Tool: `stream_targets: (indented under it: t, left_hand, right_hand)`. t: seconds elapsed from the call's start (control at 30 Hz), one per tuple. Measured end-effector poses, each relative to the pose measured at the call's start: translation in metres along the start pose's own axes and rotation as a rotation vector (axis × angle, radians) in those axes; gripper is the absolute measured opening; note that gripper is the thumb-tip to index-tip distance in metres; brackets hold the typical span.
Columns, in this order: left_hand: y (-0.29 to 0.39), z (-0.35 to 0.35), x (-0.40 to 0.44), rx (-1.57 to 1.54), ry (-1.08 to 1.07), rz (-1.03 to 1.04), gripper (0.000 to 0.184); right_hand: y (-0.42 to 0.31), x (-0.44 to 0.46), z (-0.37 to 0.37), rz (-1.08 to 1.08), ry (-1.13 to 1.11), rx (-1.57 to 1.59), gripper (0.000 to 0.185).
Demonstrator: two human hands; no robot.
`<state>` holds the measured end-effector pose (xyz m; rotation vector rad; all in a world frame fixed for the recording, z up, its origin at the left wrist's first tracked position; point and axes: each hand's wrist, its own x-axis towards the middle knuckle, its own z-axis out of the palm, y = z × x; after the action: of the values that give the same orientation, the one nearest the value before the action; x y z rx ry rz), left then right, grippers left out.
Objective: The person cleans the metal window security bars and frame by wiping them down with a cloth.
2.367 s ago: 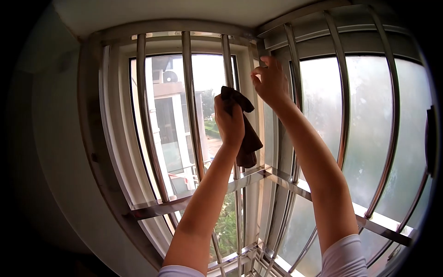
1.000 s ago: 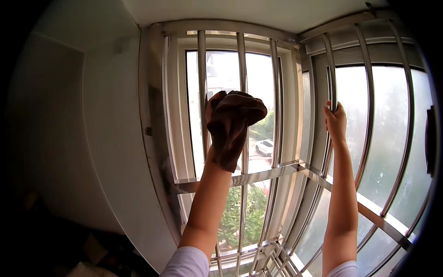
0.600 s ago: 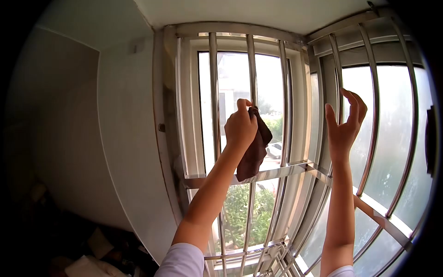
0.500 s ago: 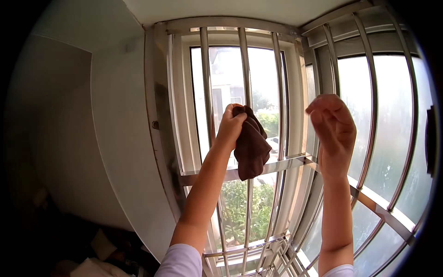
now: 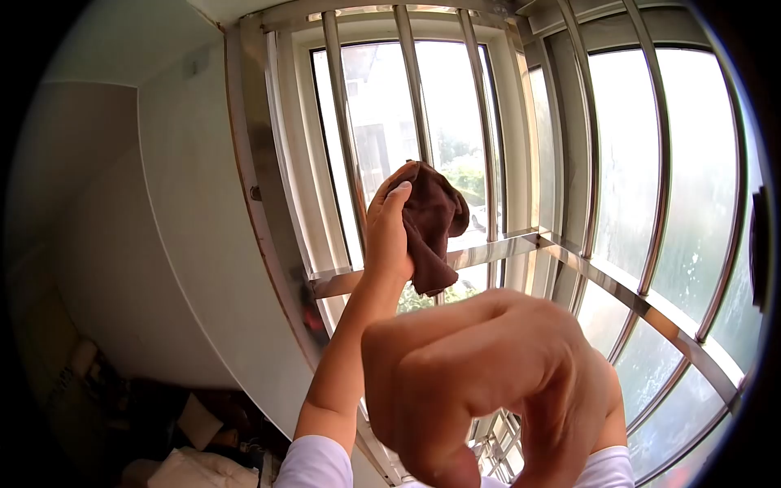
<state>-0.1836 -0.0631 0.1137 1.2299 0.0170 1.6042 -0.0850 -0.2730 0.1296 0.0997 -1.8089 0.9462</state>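
The left hand (image 5: 389,232) gripped the dark brown cloth (image 5: 435,220) in front of the window's metal bars (image 5: 411,77), thumb pressed on it, the other fingers mostly hidden. The right hand (image 5: 488,366), below and apart from the cloth, had bent, curled fingers; whether their tips met the thumb was unclear.

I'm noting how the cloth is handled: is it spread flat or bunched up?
Bunched up: creases run through the cloth, gathered at the left hand, its lower end hanging loose.
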Motion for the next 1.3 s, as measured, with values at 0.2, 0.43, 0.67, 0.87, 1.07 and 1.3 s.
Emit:
stream_targets:
  t: [0.2,0.43,0.67,0.87,1.07,1.3]
  left_hand:
    - [-0.001,0.007,-0.002,0.232,-0.04,0.213,0.041]
    - [-0.004,-0.006,0.061,0.832,0.001,0.639,0.056]
    - [0.017,0.014,0.187,0.847,0.124,0.717,0.057]
    - [0.051,0.039,0.239,1.284,0.408,1.0,0.054]
    - [0.08,0.047,0.277,1.276,0.584,0.863,0.067]
    - [0.076,0.043,0.306,1.263,0.779,1.076,0.052]
  right_hand:
    - [0.011,0.005,-0.01,-0.128,-0.269,0.053,0.029]
    - [0.016,0.008,-0.063,-0.288,-0.029,-0.513,0.024]
    - [0.051,0.014,-0.209,-0.328,0.933,-1.676,0.036]
    - [0.093,0.008,-0.245,-0.203,0.955,-1.872,0.074]
    - [0.11,0.008,-0.282,0.094,1.024,-1.586,0.057]
    - [0.133,0.002,-0.305,-0.142,1.051,-1.554,0.032]
